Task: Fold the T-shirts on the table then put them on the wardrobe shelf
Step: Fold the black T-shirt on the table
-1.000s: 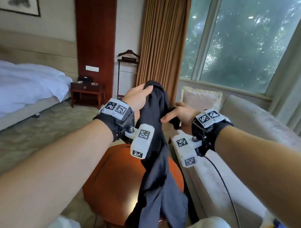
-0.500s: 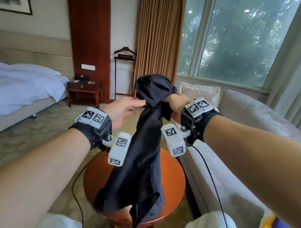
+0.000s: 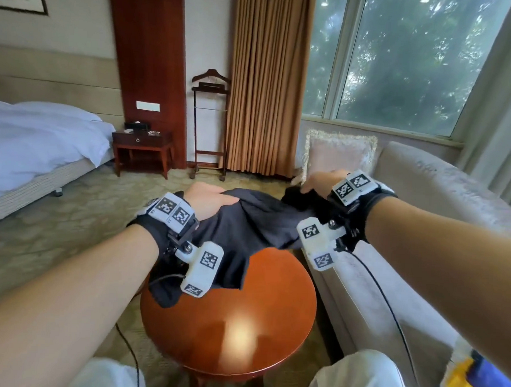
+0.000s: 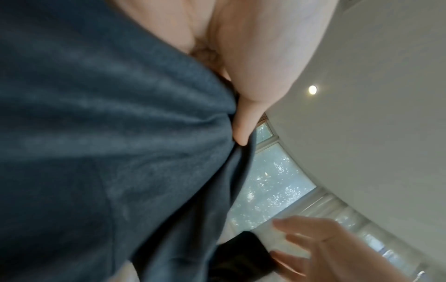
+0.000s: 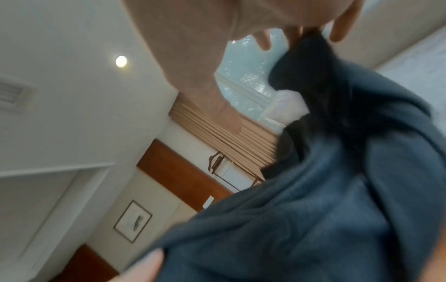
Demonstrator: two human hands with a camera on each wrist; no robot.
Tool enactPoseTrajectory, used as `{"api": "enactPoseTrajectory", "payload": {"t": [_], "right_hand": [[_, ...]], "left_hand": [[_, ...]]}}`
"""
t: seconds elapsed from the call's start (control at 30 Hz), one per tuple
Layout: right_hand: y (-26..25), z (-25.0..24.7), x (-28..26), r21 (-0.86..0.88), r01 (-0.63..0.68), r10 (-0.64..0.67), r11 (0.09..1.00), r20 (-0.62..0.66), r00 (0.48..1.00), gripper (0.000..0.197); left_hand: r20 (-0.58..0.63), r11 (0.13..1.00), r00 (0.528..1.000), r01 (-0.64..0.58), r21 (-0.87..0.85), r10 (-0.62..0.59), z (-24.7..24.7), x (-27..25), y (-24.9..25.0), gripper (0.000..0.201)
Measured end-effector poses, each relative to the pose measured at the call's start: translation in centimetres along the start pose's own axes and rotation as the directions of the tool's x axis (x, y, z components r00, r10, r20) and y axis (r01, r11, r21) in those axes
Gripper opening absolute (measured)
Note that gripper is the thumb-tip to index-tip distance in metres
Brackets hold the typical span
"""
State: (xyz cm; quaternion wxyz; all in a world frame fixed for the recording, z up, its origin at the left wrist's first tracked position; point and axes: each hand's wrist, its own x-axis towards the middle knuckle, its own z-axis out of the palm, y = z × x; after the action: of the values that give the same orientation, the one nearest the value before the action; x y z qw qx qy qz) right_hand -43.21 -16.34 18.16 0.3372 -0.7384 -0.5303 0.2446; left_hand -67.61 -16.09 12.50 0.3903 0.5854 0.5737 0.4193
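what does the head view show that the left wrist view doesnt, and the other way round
Only the head view shows the round wooden table, the sofa, the bed, and the left hand from above with the dark T-shirt stretched between both hands. Only the left wrist view shows the ceiling light and the left thumb pressed into the cloth from below. Both show the T-shirt, the right hand and the window.

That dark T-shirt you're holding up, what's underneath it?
Under the dark T-shirt, stretched between the left hand and right hand, stands a round wooden table. Its near part is visible; the far edge is covered by cloth.
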Motion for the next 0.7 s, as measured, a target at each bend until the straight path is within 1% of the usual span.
{"api": "enactPoseTrajectory", "payload": {"t": [0.07,0.1,0.13,0.2,0.23,0.27,0.3,0.33,0.4,0.43,0.47,0.5,0.53,0.57,0.6,0.63,0.67,0.7], "right_hand": [[-0.2,1.5,-1.1,-0.018,0.000,0.000,1.000,0.008,1.000,0.080],[-0.3,2.4,-1.3,-0.043,0.000,0.001,0.999,0.035,0.999,0.086],[-0.7,3.4,-1.6,-0.051,0.011,-0.006,0.999,0.099,0.995,0.085],[-1.3,4.8,-2.6,-0.004,-0.017,0.017,1.000,0.296,0.955,0.066],[-1.4,5.4,-2.7,0.020,-0.047,0.036,0.999,0.392,0.919,0.056],[-1.4,5.7,-2.8,0.030,-0.061,0.040,0.998,0.466,0.884,0.044],[-1.2,5.8,-2.5,0.002,-0.072,0.061,0.997,0.500,0.864,0.025],[-1.4,5.7,-2.8,-0.012,-0.061,0.059,0.998,0.485,0.873,0.013],[-0.9,5.5,-2.6,0.029,-0.123,0.097,0.992,0.447,0.889,0.030],[-0.4,5.6,-2.0,0.046,-0.151,0.113,0.987,0.464,0.878,0.036],[-0.1,5.6,-2.0,0.045,-0.153,0.110,0.987,0.504,0.857,0.049],[0.2,5.8,-1.8,-0.001,-0.164,0.138,0.986,0.550,0.824,0.066],[0.4,5.9,-1.8,-0.036,-0.152,0.143,0.988,0.590,0.794,0.076],[0.9,6.4,-1.1,-0.050,-0.129,0.132,0.990,0.611,0.781,0.073],[1.1,6.5,-1.4,-0.066,-0.122,0.137,0.990,0.613,0.778,0.060],[0.9,6.7,-1.7,-0.040,-0.131,0.129,0.991,0.592,0.795,0.043],[0.9,6.7,-2.0,0.006,-0.129,0.103,0.992,0.563,0.820,0.022],[0.9,6.7,-1.7,0.058,-0.133,0.082,0.989,0.535,0.841,0.017]], "left_hand": [[-0.022,0.998,0.999,0.040,-0.058,-0.041,0.5,0.4,0.6,0.019],[-0.042,0.992,0.997,0.064,-0.105,-0.068,0.9,0.7,0.8,0.022],[-0.048,0.979,0.994,0.088,-0.181,-0.098,1.3,0.9,1.1,0.024],[0.004,0.908,0.989,0.135,-0.397,-0.146,2.1,0.9,1.7,0.017],[0.038,0.872,0.988,0.153,-0.466,-0.153,2.4,1.0,1.9,0.016],[0.054,0.859,0.986,0.164,-0.485,-0.158,2.5,1.1,2.0,0.017],[0.049,0.852,0.986,0.162,-0.498,-0.159,2.4,1.5,1.8,0.017],[0.038,0.836,0.986,0.160,-0.524,-0.164,2.1,1.8,1.7,0.017],[0.009,0.804,0.982,0.161,-0.573,-0.190,1.6,2.2,1.2,0.011],[-0.004,0.796,0.982,0.149,-0.587,-0.187,1.4,2.4,1.0,0.009],[-0.016,0.796,0.984,0.134,-0.590,-0.177,1.3,2.4,1.0,0.019],[-0.034,0.798,0.984,0.120,-0.590,-0.173,1.2,2.4,1.0,0.031],[-0.063,0.803,0.983,0.102,-0.587,-0.171,1.1,2.3,1.0,0.037],[-0.077,0.805,0.980,0.105,-0.584,-0.183,1.2,2.7,0.9,0.040],[-0.103,0.811,0.974,0.108,-0.575,-0.202,0.8,2.5,1.1,0.041],[-0.100,0.782,0.969,0.117,-0.613,-0.224,0.8,2.5,1.1,0.041],[-0.065,0.757,0.970,0.139,-0.638,-0.232,0.8,2.2,1.1,0.039],[-0.053,0.750,0.971,0.144,-0.646,-0.233,0.6,2.5,0.6,0.034]]}}
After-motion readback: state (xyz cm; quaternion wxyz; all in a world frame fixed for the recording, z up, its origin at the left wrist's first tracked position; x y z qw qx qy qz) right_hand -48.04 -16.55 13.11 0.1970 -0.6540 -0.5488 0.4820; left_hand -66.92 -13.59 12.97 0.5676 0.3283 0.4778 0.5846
